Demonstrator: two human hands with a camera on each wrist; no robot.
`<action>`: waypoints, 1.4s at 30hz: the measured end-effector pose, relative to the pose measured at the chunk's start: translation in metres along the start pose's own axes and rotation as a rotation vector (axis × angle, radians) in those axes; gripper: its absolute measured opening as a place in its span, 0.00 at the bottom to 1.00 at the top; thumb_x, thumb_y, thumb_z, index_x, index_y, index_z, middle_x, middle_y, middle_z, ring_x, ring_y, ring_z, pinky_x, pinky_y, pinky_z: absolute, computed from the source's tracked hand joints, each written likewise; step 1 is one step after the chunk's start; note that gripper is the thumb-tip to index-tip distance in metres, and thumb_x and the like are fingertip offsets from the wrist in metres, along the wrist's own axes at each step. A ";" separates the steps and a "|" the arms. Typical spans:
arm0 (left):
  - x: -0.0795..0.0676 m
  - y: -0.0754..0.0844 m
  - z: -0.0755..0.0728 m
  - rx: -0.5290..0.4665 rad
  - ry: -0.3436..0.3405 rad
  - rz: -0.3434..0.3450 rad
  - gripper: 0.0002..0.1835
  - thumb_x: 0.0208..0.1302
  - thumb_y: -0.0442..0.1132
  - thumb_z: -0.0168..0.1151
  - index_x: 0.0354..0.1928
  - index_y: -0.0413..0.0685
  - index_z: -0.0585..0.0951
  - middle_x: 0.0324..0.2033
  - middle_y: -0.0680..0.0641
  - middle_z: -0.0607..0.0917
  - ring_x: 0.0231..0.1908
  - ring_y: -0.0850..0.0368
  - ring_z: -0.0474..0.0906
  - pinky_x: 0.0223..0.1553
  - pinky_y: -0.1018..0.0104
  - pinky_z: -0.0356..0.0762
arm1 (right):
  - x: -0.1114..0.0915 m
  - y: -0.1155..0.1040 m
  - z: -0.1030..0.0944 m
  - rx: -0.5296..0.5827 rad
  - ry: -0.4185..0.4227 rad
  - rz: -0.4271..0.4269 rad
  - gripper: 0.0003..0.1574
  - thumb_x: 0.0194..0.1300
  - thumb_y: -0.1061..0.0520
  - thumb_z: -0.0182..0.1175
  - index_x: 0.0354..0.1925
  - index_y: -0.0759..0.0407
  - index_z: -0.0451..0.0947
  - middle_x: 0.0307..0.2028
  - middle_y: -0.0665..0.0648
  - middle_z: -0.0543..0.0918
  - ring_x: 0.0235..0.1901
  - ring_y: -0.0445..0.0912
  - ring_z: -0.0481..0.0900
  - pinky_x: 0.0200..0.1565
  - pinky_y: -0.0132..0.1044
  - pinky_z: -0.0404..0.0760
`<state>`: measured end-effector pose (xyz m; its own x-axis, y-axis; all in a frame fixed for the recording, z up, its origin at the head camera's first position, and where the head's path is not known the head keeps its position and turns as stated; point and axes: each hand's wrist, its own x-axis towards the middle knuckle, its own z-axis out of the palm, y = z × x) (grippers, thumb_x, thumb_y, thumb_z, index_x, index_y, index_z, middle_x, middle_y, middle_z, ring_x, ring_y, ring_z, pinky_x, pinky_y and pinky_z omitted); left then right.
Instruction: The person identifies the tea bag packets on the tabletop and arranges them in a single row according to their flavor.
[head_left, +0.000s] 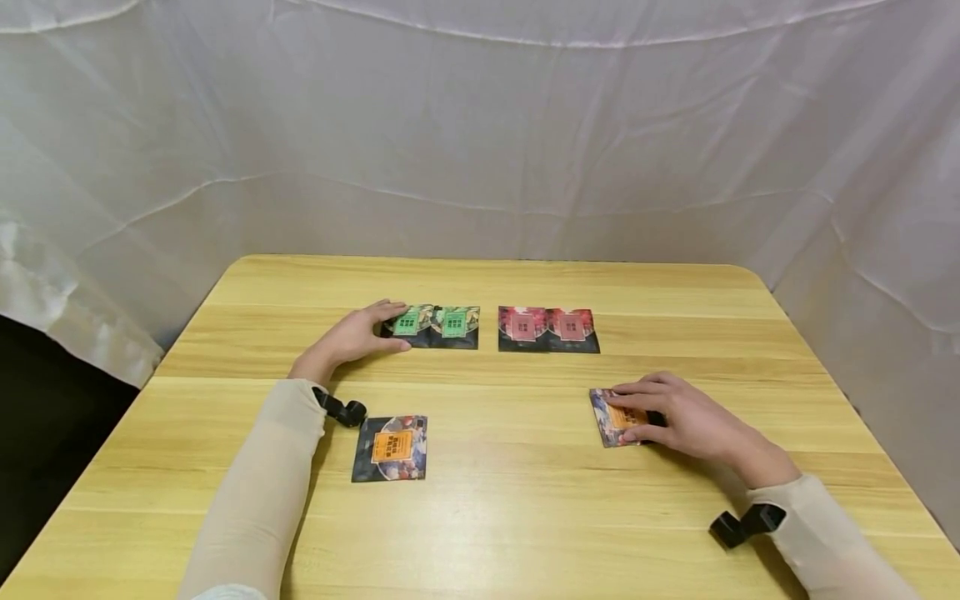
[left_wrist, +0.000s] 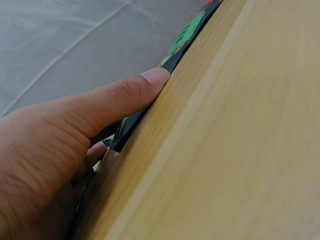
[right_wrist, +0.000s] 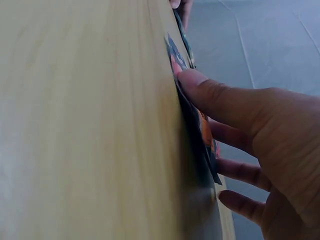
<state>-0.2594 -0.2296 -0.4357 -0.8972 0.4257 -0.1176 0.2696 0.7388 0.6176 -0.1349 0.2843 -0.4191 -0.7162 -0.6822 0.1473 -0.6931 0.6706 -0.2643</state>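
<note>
My left hand (head_left: 356,335) rests at the left end of a pair of green-labelled sachets, touching the outer green sachet (head_left: 411,322). Its thumb lies straight along the near edge, with the other fingers around the far left corner. Beside it lies a second green sachet (head_left: 456,327). Over at the right, my right hand (head_left: 686,415) holds an orange-labelled sachet (head_left: 609,417) between thumb and fingers, partly covering it. In the right wrist view this orange sachet (right_wrist: 192,120) sits close over the tabletop, a dark shadow beside it.
Two red-labelled sachets (head_left: 549,329) lie side by side, right of the green pair. Another orange-labelled sachet (head_left: 390,450) lies near my left forearm. The wooden table (head_left: 510,525) has a pale curtain (head_left: 480,125) behind it.
</note>
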 end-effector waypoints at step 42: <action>0.002 -0.003 0.001 -0.002 0.004 -0.002 0.46 0.59 0.63 0.66 0.75 0.56 0.61 0.76 0.44 0.52 0.74 0.44 0.44 0.70 0.39 0.47 | -0.005 0.025 -0.012 -0.063 -0.041 0.353 0.39 0.68 0.36 0.58 0.65 0.61 0.74 0.61 0.66 0.75 0.58 0.65 0.69 0.56 0.64 0.70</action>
<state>-0.2612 -0.2304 -0.4382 -0.8991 0.4222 -0.1158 0.2670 0.7385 0.6192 -0.1501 0.3080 -0.4150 -0.9092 -0.4159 0.0187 -0.4085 0.8826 -0.2328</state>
